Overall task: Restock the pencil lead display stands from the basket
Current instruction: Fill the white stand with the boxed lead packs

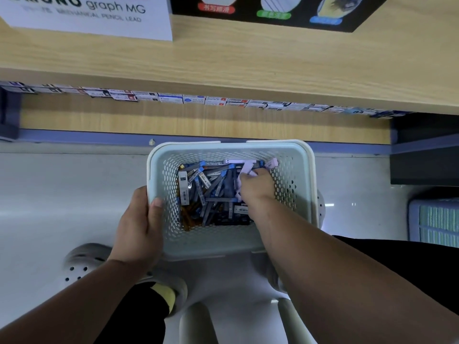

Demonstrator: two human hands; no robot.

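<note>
Two hands busy at once. Left hand [139, 219]: clamped on near-left rim of basket [211, 240], thumb hooked inside, fingers outside, steadying. Right hand [255, 186]: down inside basket at far-right corner, fingers curled into pale pink lead cases [244, 167]; looks like a pinch on one or more, exact count hidden under knuckles.

Between both hands, just left of right hand: loose jumble of grey and blue lead cases [211, 192], a few white ones nearer left hand. Plenty of stock left in there.

Beyond both hands, well apart and higher: wooden shelf [248, 65] carrying white display stand [87, 18] marked "graph MG", off past left hand, and black display stand [273, 11] roughly ahead of right hand. Slots of both stands out of frame, fill level unknown. Under shelf lip: row of small boxes [193, 99].

Step, by my read: pick phase. Pulling pink cases from basket, nothing yet en route to a stand. Early-to-mid task, going by remaining pile.

Next move probably calls for: firm pinch on pink cases, straight lift clear of perforated wall, then long reach up and forward to matching stand. Correct stand for pink not determinable from here; check label against slot before dropping in. Keep left hand on rim against tipping or sliding during lift.
</note>
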